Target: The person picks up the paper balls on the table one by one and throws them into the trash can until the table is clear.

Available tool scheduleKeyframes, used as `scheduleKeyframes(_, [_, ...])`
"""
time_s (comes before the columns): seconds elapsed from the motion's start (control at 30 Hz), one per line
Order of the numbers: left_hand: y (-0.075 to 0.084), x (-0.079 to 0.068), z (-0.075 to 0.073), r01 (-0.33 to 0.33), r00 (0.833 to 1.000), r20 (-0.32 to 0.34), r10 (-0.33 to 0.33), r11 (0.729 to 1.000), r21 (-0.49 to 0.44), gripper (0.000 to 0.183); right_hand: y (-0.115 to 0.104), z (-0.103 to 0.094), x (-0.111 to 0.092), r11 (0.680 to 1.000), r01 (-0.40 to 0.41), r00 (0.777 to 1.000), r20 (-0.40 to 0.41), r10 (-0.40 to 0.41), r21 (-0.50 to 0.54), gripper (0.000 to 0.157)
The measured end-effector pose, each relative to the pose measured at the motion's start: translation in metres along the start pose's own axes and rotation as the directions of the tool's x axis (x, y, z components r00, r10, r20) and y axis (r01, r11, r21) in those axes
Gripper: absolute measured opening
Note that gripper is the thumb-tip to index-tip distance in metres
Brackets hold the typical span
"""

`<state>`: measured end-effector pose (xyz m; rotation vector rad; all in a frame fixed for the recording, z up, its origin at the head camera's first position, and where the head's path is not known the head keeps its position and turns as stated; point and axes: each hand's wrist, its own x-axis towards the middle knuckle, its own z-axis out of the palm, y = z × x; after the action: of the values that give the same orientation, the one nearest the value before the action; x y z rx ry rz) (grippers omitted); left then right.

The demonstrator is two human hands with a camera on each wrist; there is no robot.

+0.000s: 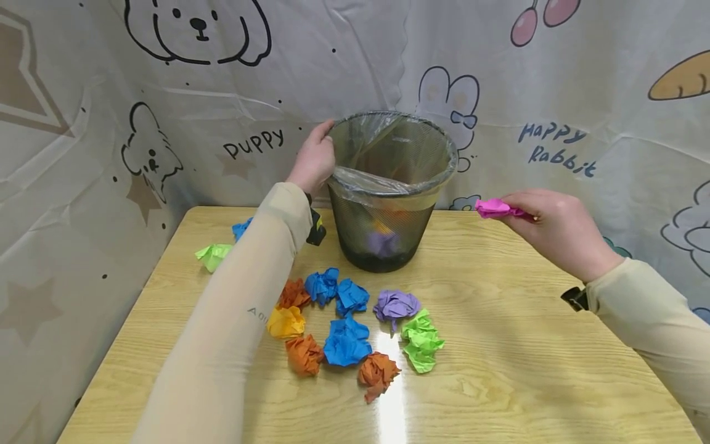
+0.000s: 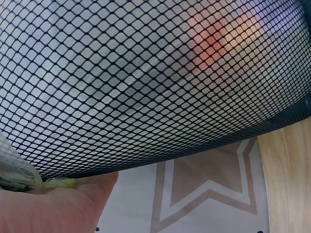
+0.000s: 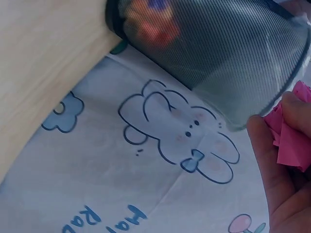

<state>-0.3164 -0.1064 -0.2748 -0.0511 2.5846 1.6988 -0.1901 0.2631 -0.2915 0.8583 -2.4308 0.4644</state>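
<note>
A black mesh wastebasket [image 1: 383,228] with a clear plastic liner stands at the table's back edge. Its left rim is gripped by my left hand [image 1: 316,157], thumb near the top; part of that hand [image 2: 63,204] shows beneath the mesh in the left wrist view. To the right of the basket, in the air, my right hand [image 1: 560,225] pinches a pink crumpled paper [image 1: 496,208] between thumb and fingers. The same pink crumpled paper [image 3: 294,131] appears in the right wrist view. Purple and orange paper shows through the mesh at the basket's bottom.
Several crumpled papers lie before the basket, among them a blue one [image 1: 347,341], a purple one [image 1: 396,305], a green one [image 1: 423,341] and a yellow one [image 1: 286,322]. Another green paper [image 1: 213,256] lies left of my arm. A printed curtain [image 1: 194,123] hangs behind the wooden table [image 1: 499,382].
</note>
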Motion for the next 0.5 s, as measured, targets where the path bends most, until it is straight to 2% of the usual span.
scheduleKeyframes(0.2, [0.001,0.000,0.000,0.008,1.000,-0.003,-0.008,1.000,-0.014,0.052,0.001,-0.010,0.021,1.000,0.011,0.998,-0.056,-0.010,0.016,0.028])
scheduleKeyframes(0.5, [0.000,0.001,0.000,0.013,1.000,0.001,-0.013,1.000,-0.014,0.052,-0.002,-0.014,0.056,0.999,-0.035,0.997,-0.065,0.035,-0.004,0.015])
